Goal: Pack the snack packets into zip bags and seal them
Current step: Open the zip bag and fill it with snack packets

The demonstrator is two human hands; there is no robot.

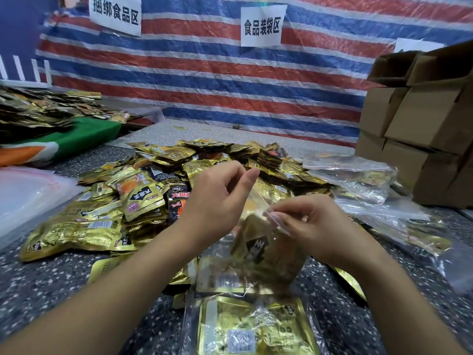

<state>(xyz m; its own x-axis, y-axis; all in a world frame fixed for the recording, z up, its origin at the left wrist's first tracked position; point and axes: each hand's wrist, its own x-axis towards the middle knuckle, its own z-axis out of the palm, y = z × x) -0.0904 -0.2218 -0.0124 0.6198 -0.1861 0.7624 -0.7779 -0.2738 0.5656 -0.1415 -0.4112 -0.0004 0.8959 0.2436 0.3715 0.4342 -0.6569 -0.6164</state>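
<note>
At the centre of the view a clear zip bag (258, 252) stands upright on the speckled table (46, 283), holding gold snack packets whose dark label shows through the film; the left hand (220, 198), at about ten o'clock from the bag, pinches the bag's upper edge between thumb and forefinger, the other fingers curled in; the right hand (317, 226), at about two o'clock from the bag, pinches the mouth strip with its fingertips pressed together on the film; the two hands are near each other but apart, with the bag's top stretched between them; toward six o'clock, just beside the bag's base, a filled bag (256, 329) lies flat with a gold packet and a barcode label facing up; from nine to twelve o'clock a big heap of loose gold packets (143, 190) spreads over the table, touching the held bag's far side; at three o'clock more filled clear bags (371, 190) lie piled, and beyond them brown cardboard boxes (422, 129) are stacked; at nine o'clock, well apart, a stack of empty clear bags (28, 193) lies flat; a red, white and blue striped tarp (204, 73) hangs at twelve o'clock with white paper signs (262, 25) on it.
</note>
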